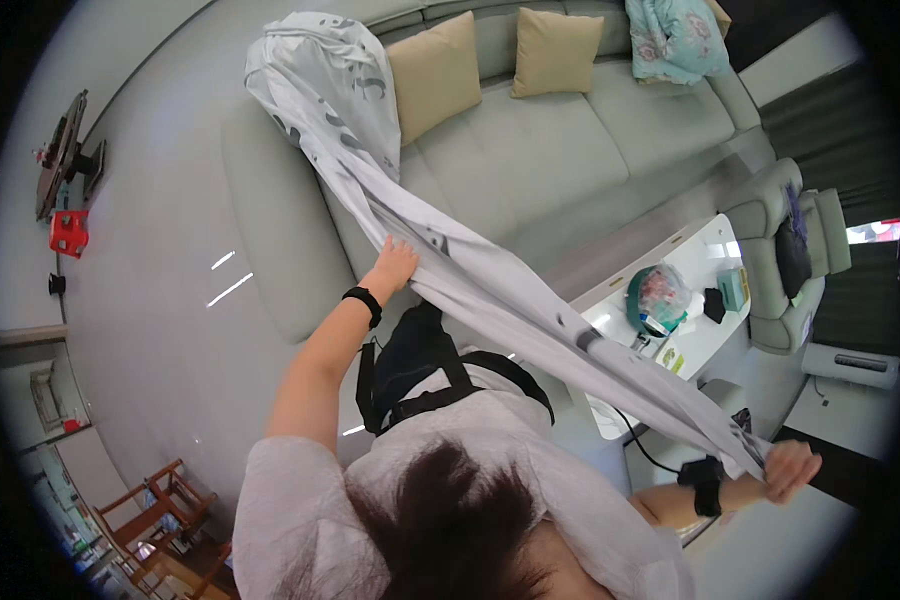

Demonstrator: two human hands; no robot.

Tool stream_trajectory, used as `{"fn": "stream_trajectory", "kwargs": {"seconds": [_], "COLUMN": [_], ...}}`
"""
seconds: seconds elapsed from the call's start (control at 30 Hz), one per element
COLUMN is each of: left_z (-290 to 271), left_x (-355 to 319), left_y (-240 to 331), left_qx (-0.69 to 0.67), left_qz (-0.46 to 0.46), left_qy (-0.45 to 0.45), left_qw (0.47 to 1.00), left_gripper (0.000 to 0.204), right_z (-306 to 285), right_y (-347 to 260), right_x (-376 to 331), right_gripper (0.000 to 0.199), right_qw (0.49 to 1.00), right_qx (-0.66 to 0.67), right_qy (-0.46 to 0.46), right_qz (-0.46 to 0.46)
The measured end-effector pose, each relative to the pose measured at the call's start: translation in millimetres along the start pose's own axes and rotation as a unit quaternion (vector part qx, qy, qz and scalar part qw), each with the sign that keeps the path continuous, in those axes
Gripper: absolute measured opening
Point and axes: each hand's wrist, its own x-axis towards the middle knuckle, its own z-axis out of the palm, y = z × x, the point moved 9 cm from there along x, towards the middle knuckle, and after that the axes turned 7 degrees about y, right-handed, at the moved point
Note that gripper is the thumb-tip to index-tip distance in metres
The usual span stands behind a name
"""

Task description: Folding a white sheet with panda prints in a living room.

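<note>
Between my left grip [397,262] and right grip [792,471], both pinching it, stretches patterned cloth [500,283]; I judge it soft, light, faintly slippery; gathered edges hold best.

Left hand [397,263] and right hand [791,470] curl — well apart.

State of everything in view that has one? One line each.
Left grip: closed on cloth edge
Right grip: closed on cloth end
Cloth: gathered lengthwise, drawn out between grips, far end bunched on sofa
Beige cushions: propped on sofa
Floral quilt: bunched on sofa
Teal bowl: filled
</note>
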Motion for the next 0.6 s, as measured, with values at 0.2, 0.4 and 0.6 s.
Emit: {"fn": "stream_trajectory", "kwargs": {"seconds": [0.2, 0.4, 0.6], "left_z": [11, -14, -40], "left_x": [38, 48, 58], "left_y": [-103, -207, -254], "left_qx": [0.101, 0.038, -0.058], "left_qz": [-0.083, -0.195, -0.251], "left_qy": [0.009, 0.004, 0.048], "left_qw": [0.991, 0.980, 0.965], "left_gripper": [0.019, 0.018, 0.044], "right_z": [-46, -72, -69], "right_y": [-91, -128, -145], "right_x": [-64, -111, -136], "right_gripper": [0.015, 0.029, 0.029], "right_qw": [0.913, 0.926, 0.874], "right_qx": [-0.181, -0.173, -0.265], "right_qy": [0.356, 0.335, 0.408], "right_qz": [-0.085, -0.009, 0.006]}}
